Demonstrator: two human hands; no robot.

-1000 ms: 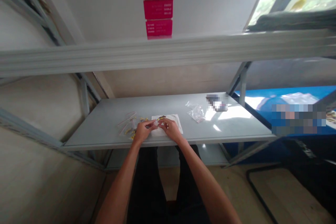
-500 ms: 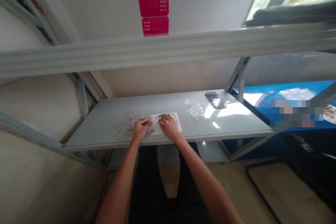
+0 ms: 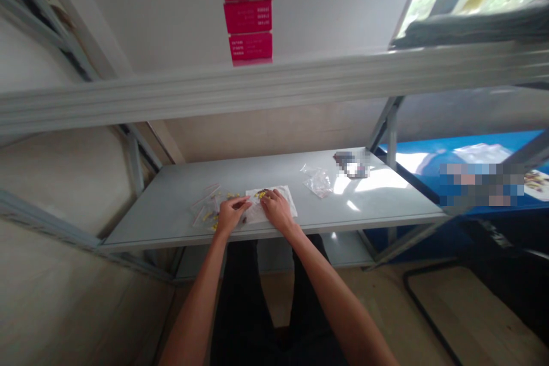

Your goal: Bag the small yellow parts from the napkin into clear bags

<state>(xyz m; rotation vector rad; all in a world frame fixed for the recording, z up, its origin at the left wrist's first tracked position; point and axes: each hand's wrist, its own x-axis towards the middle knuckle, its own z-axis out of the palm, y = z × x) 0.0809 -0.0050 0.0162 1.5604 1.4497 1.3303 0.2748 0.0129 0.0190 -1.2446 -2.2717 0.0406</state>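
Note:
My left hand (image 3: 230, 216) is at the front of the grey shelf, thumb and fingers drawn together in a pinch that points right. What it pinches is too small to tell; clear plastic bags (image 3: 206, 206) with yellow and dark small pieces lie beside and partly under it. On a white sheet or packet (image 3: 289, 194) rests my right hand (image 3: 277, 209), fingers curled down. Small yellow and dark pieces (image 3: 261, 194) lie at its fingertips. Whatever is under those fingers is hidden. One small dark piece (image 3: 244, 220) sits between the hands.
A crumpled clear bag (image 3: 318, 182) lies to the right on the shelf board (image 3: 369, 204), with a blurred-out object (image 3: 352, 164) behind it. An upper metal beam (image 3: 274, 83) crosses in front, below red boxes (image 3: 249, 17). A blue table (image 3: 420, 151) stands at right.
My right hand has shifted very slightly, showing more of the yellow pieces. The left hand stays pinched in nearly the same place. The view has tilted up a little.

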